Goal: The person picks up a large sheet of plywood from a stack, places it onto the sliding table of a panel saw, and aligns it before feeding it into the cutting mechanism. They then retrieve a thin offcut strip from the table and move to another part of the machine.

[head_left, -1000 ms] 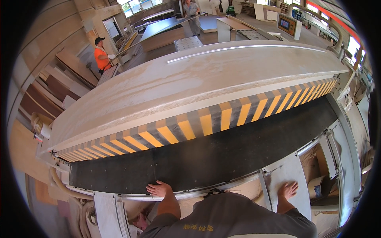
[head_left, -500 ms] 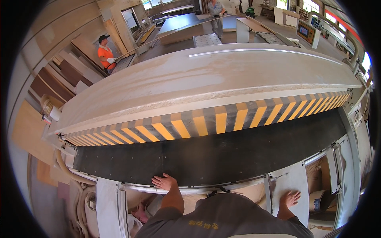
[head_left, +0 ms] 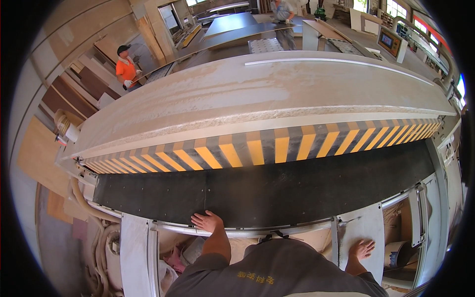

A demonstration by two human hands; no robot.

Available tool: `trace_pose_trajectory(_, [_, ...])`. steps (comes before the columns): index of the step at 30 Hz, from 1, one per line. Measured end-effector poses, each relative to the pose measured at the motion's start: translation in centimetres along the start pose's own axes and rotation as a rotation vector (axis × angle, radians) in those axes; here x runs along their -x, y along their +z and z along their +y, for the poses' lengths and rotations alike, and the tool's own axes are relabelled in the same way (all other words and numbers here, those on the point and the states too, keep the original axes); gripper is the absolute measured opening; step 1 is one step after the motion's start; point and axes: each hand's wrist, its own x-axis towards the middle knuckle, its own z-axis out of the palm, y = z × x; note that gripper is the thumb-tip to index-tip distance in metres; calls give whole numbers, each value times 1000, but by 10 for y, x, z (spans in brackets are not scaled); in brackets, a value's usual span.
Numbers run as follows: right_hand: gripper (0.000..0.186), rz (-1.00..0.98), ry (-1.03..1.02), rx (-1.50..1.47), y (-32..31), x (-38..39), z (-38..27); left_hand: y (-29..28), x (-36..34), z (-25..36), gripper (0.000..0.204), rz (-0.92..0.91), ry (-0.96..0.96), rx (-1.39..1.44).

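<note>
My left hand lies with fingers spread on the front edge of a long black machine bed. It holds nothing. My right hand rests palm down on a pale grey support panel to the right, fingers apart. Across the bed's far side runs a beam with yellow and black stripes. Behind it rises the dusty, pale machine cover.
Beyond the machine, a person in an orange top and a person in grey hold a long dark board. A control screen stands far right. Hoses run at lower left; a bucket sits at lower right.
The two people beyond the machine have lowered and tilted their board, so its dark face now shows. My view has shifted slightly; both my hands stay where they were.
</note>
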Motion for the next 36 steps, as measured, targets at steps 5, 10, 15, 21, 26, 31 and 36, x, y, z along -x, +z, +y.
trace_pose_trajectory(5, [73, 3, -8, 1, 2, -1, 1, 1, 0, -1, 69, -6, 0, 11])
trace_pose_trajectory(10, [73, 11, -11, -7, -1, 1, 3, 0, 1, 2, 68, -13, 16, 0])
trace_pose_trajectory(15, [72, -21, -20, -42, -13, 5, -2, 6, -2, -4, 68, 22, 24, -47])
trace_pose_trajectory(21, [72, -12, -21, -56, -11, 6, 1, 6, 0, -2, 68, 4, 22, -58])
trace_pose_trajectory(26, [72, 35, -32, -47, 6, -2, 6, 4, 0, -5, 69, -13, 12, -59])
trace_pose_trajectory(31, [73, 30, -17, -90, 6, -2, 4, 6, 0, 0, 68, -1, 11, -75])
trace_pose_trajectory(36, [73, 18, -23, -102, 0, 1, 2, 17, -5, -10, 66, 120, 84, -27])
